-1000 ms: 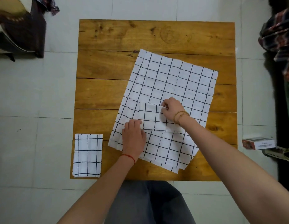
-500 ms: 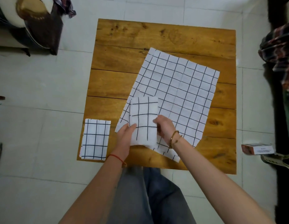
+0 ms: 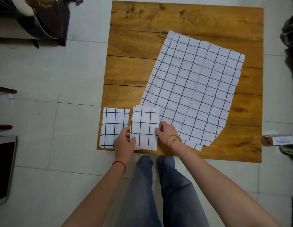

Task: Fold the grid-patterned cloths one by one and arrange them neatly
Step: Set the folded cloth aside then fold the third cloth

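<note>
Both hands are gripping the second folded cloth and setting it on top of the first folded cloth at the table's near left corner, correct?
Not on top. In the head view the left hand and right hand hold the second folded cloth beside the first folded cloth, to its right, with a narrow strip of table between them. The rest holds.

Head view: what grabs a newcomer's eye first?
The big unfolded grid cloth spread at a slant across the right half of the wooden table. Then, at the near left edge, the left hand and right hand gripping the sides of a folded grid cloth, right beside another folded cloth at the table's near-left corner.
</note>
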